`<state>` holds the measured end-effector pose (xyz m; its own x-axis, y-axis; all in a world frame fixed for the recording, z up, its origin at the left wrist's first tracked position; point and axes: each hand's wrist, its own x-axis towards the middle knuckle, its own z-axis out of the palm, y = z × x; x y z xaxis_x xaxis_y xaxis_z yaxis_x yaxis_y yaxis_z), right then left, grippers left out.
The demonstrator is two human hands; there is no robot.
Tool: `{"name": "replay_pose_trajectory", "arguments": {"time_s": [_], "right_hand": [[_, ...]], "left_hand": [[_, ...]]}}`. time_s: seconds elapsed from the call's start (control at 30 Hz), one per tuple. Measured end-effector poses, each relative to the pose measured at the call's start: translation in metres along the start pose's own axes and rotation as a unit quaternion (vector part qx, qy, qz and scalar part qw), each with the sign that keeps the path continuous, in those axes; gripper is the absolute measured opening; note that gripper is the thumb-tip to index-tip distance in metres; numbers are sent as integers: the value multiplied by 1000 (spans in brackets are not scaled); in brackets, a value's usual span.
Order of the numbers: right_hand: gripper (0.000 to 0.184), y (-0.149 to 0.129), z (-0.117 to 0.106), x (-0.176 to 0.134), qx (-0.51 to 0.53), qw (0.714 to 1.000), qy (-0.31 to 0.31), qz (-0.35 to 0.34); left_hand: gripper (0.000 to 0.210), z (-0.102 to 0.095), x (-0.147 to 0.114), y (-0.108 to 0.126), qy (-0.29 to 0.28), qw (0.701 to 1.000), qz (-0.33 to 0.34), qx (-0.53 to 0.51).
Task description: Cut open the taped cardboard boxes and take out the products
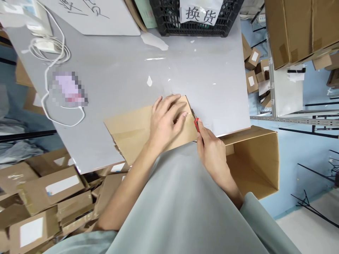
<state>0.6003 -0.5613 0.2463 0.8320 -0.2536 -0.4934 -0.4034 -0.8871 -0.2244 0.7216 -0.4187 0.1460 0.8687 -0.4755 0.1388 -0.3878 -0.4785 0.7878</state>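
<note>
A brown cardboard box point(129, 127) lies at the front edge of the grey table point(111, 77). My left hand point(167, 121) rests on its top, fingers spread and slightly bent, holding nothing. At the box's right end, my right hand point(212, 148) is closed around a red and black box cutter point(196, 124). The cutter's tip points away from me, along the right edge of the box. Whether the blade is in the cardboard, I cannot tell. Part of the handle is hidden by my fingers.
A black plastic crate point(169, 21) with a paper label stands at the back beside a white panel point(106, 21). A white cable point(46, 76) runs to a blurred phone-like object point(69, 88). An open carton point(254, 165) is at the right; several boxes point(53, 187) lie lower left.
</note>
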Motion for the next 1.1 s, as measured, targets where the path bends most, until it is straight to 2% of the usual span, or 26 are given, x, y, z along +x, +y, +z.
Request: {"name": "replay_pose_trajectory", "arguments": {"time_s": [0.17, 0.3, 0.43, 0.63, 0.77, 0.93, 1.03, 1.1], "right_hand": [[70, -29, -25, 10, -75, 995, -58, 22], [71, -40, -31, -7, -122, 988, -78, 48], [70, -39, -27, -26, -148, 984, -76, 65], [73, -38, -24, -13, -107, 989, -79, 66], [78, -33, -18, -34, -110, 988, -79, 71], [73, -13, -10, -61, -98, 993, -32, 53], [70, -7, -5, -64, -80, 996, 6, 47], [71, -7, -1, -60, -69, 996, 7, 53]], "left_hand": [[34, 3, 0, -2, 4, 1000, 0, -11], [35, 6, -1, -3, 10, 1000, 2, -9], [35, 7, -3, -2, -4, 1000, 3, -15], [39, 9, 1, -4, -1, 1000, 18, 0], [40, 10, -1, -1, 10, 1000, 20, 17], [39, 11, -3, 0, 9, 1000, 12, 20], [37, 11, -2, 0, 4, 1000, 7, 19], [36, 11, -2, 0, 1, 1000, 3, 14]]}}
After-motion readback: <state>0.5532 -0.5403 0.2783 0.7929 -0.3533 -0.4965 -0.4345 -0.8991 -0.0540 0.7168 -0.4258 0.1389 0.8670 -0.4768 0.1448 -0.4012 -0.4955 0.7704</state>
